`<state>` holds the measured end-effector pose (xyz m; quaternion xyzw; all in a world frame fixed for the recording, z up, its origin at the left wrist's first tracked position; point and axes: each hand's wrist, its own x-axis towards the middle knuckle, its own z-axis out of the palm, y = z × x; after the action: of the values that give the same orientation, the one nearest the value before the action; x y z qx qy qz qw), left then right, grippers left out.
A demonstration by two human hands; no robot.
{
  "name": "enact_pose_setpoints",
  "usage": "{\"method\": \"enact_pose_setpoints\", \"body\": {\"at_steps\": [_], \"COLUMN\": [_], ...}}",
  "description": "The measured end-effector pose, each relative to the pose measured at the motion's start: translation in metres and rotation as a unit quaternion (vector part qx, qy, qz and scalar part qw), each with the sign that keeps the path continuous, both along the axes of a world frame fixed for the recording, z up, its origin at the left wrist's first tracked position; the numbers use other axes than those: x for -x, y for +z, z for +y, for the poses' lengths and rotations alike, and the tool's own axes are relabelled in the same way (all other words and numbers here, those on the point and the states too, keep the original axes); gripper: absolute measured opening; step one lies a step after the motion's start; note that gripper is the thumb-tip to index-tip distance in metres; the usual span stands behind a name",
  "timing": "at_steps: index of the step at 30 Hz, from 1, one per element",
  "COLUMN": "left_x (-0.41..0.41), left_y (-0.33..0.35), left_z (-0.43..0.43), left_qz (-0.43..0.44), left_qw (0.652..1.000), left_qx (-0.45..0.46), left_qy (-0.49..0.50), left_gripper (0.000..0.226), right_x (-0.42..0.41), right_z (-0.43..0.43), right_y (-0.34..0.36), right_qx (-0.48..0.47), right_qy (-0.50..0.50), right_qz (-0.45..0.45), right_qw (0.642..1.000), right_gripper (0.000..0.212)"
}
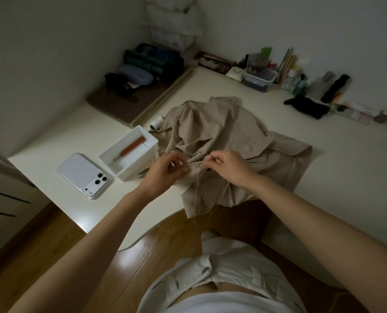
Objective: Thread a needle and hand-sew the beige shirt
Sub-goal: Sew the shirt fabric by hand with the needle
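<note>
Cream table [323,168] — needle [193,163] lies left-to-right, pinched between left hand [163,172] and right hand [230,168]

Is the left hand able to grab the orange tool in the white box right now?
Probably yes: the left hand holds the shirt, but the open box sits right beside it, nothing covering the tool.

Dim, even light throughout. A white table [346,159] with a curved front edge fills the room's corner. Plain pale walls [52,53] rise behind the table and along its left side, meeting beyond its far left end. Glossy brown wooden floor [59,242] lies below the table's front edge, carrying soft light reflections. Left of the table stands a pale cabinet [5,195] with dark horizontal slots. A brown surface [111,107] adjoins the table's far left end.
</note>
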<state>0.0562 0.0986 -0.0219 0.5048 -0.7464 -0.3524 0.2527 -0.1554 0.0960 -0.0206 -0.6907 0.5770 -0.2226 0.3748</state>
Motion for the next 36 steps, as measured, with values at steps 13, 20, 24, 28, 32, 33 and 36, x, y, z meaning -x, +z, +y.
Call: {"method": "enact_pose_setpoints", "body": {"at_steps": [13, 20, 24, 28, 32, 33, 36], "left_x": [0.027, 0.033, 0.033, 0.03, 0.027, 0.027, 0.028], "left_y": [0.017, 0.021, 0.021, 0.018, 0.016, 0.016, 0.017], "left_z": [-0.012, -0.019, -0.021, -0.025, -0.029, -0.03, -0.032], "left_qz": [0.075, 0.088, 0.096, 0.099, 0.099, 0.098, 0.097], "left_qw": [0.992, 0.987, 0.986, 0.984, 0.979, 0.977, 0.975], "left_qx": [-0.087, -0.111, -0.103, -0.089, -0.086, -0.087, -0.089], "left_qy": [0.058, 0.073, 0.088, 0.122, 0.159, 0.166, 0.181], "left_gripper": [0.015, 0.015, 0.013, 0.02, 0.021, 0.02, 0.017], "right_x": [-0.001, -0.022, -0.024, -0.014, 0.002, 0.007, 0.022], "right_z": [0.015, 0.008, 0.008, 0.013, 0.021, 0.022, 0.021], "right_y": [0.003, -0.007, -0.006, -0.014, -0.018, -0.018, -0.022], "right_qx": [-0.02, -0.076, -0.053, -0.084, -0.122, -0.126, -0.136], "right_qy": [-0.11, -0.094, -0.128, -0.125, -0.111, -0.11, -0.125], "right_qz": [-0.126, -0.186, -0.187, -0.183, -0.155, -0.144, -0.115], "right_qw": [0.986, 0.975, 0.973, 0.971, 0.974, 0.975, 0.976], "right_gripper": [0.015, 0.018, 0.022, 0.01, 0.009, 0.01, 0.013]}}
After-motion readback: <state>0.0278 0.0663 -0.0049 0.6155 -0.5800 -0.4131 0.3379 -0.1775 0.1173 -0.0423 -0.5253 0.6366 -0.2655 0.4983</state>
